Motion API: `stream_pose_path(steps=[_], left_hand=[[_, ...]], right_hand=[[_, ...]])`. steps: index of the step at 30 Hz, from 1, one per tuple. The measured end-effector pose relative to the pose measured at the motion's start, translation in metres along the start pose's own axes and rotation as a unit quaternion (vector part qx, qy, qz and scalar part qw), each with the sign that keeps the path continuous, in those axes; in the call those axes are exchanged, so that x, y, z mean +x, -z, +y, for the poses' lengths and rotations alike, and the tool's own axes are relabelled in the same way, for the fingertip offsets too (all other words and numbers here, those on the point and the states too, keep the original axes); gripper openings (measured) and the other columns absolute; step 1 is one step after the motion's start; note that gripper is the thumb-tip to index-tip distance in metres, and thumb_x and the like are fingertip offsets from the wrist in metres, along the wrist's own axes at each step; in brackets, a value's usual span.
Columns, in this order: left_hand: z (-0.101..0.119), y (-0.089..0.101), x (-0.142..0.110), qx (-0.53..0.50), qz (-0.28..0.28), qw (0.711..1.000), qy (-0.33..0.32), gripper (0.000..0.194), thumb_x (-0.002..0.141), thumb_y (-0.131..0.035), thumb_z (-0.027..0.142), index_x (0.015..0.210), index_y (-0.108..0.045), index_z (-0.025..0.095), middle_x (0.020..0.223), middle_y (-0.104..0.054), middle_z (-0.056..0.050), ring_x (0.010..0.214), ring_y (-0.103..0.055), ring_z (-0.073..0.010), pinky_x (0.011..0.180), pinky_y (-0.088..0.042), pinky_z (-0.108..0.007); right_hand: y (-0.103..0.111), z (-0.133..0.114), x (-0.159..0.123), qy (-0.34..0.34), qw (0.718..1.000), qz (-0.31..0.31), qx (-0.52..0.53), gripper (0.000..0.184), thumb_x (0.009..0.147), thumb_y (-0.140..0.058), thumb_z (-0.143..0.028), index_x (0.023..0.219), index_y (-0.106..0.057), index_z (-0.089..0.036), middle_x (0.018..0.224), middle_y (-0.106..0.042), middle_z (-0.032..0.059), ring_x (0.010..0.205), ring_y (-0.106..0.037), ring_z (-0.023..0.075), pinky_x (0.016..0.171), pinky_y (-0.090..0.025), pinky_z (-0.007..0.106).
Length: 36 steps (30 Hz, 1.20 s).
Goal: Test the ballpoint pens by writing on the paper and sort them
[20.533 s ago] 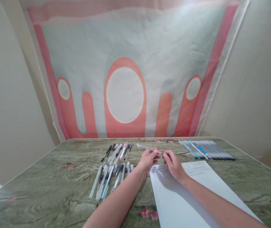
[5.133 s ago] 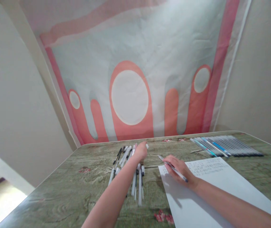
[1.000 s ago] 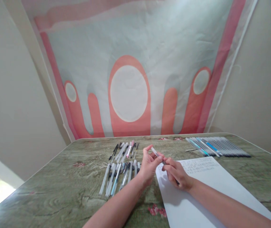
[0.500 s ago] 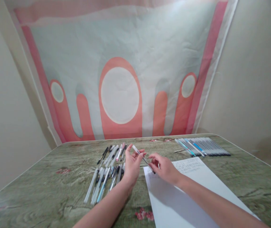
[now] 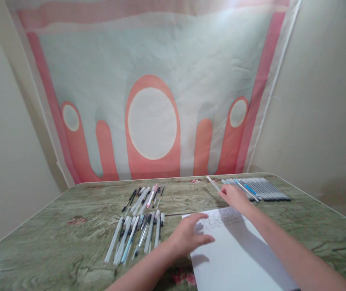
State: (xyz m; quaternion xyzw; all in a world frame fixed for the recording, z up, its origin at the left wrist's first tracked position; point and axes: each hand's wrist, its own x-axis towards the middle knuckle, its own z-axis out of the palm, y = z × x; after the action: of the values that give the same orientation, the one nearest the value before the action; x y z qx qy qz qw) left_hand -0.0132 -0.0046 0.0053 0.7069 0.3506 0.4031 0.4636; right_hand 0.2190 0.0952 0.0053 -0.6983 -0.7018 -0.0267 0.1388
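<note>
My right hand (image 5: 235,197) is stretched toward the far right of the table and grips a thin clear pen (image 5: 213,183), its tip pointing up and away. The hand is just left of a neat row of pens (image 5: 257,189). Nearer to me, my left hand (image 5: 189,238) hovers flat with fingers apart over the left edge of a white sheet of paper (image 5: 236,250); it holds nothing. The paper bears small handwritten marks near its far end.
A near bunch of pens (image 5: 136,236) and a far bunch of pens (image 5: 144,196) lie left of centre on the green wood-patterned table (image 5: 54,238). A pink and pale banner (image 5: 151,101) hangs behind the table's far edge.
Half a second ago both hands held the pen together at the middle. My right hand has carried it to the far right row, and my left hand has let go and dropped toward the paper.
</note>
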Motion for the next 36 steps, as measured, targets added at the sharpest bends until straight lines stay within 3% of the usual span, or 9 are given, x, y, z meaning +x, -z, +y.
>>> stream_pose_path(steps=[3,6,22,28,32,36], left_hand=[[0.006,-0.004,-0.010,0.105,-0.090,0.989,-0.058,0.059,0.055,-0.076,0.031,0.110,-0.059,0.024,0.118,-0.056,-0.011,0.112,-0.047,-0.0304,0.099,-0.030,-0.044],[0.007,-0.004,-0.013,0.155,-0.120,0.977,-0.088,0.065,0.054,-0.076,0.032,0.115,-0.056,0.024,0.122,-0.052,-0.012,0.116,-0.044,-0.0316,0.100,-0.028,-0.043],[0.007,-0.004,-0.012,0.136,-0.123,0.979,-0.087,0.050,0.052,-0.077,0.034,0.099,-0.064,0.021,0.117,-0.056,-0.013,0.111,-0.049,-0.0323,0.096,-0.035,-0.041],[0.004,0.002,-0.002,0.340,-0.216,0.912,-0.081,0.048,0.062,-0.067,0.048,0.096,-0.061,0.016,0.115,-0.056,-0.012,0.109,-0.048,-0.0271,0.093,-0.036,-0.035],[0.013,0.018,0.002,0.414,-0.188,0.888,-0.064,0.045,0.068,-0.062,0.046,0.103,-0.058,0.017,0.111,-0.057,-0.011,0.106,-0.051,-0.0249,0.091,-0.038,-0.033],[0.028,0.051,0.005,0.476,-0.139,0.868,0.013,0.035,0.076,-0.053,0.037,0.105,-0.057,0.019,0.104,-0.061,-0.009,0.099,-0.055,-0.0238,0.083,-0.042,-0.033]], right_hand=[[-0.009,0.024,0.008,-0.045,0.998,0.007,-0.044,0.023,0.081,-0.049,-0.031,0.077,-0.064,-0.015,0.079,-0.066,0.0123,0.076,-0.063,0.0234,0.063,-0.042,0.030],[-0.019,0.031,0.009,-0.064,0.995,0.012,-0.072,0.022,0.082,-0.048,-0.029,0.083,-0.064,-0.014,0.086,-0.066,0.0140,0.081,-0.062,0.0260,0.066,-0.044,0.033],[-0.033,0.045,0.003,-0.076,0.987,0.045,-0.132,0.024,0.084,-0.046,-0.031,0.095,-0.058,-0.014,0.098,-0.059,0.0148,0.082,-0.061,0.0251,0.063,-0.045,0.033],[-0.036,0.043,0.002,-0.059,0.985,0.079,-0.139,0.026,0.085,-0.041,-0.035,0.093,-0.056,-0.015,0.095,-0.057,0.0120,0.078,-0.060,0.0240,0.060,-0.042,0.032],[-0.034,0.036,0.001,-0.023,0.986,0.110,-0.121,0.025,0.085,-0.040,-0.033,0.092,-0.056,-0.016,0.092,-0.057,0.0105,0.075,-0.059,0.0221,0.058,-0.039,0.030],[-0.027,0.027,0.002,-0.001,0.991,0.114,-0.071,0.021,0.083,-0.044,-0.030,0.094,-0.055,-0.016,0.094,-0.059,0.0098,0.074,-0.059,0.0204,0.059,-0.037,0.029]])
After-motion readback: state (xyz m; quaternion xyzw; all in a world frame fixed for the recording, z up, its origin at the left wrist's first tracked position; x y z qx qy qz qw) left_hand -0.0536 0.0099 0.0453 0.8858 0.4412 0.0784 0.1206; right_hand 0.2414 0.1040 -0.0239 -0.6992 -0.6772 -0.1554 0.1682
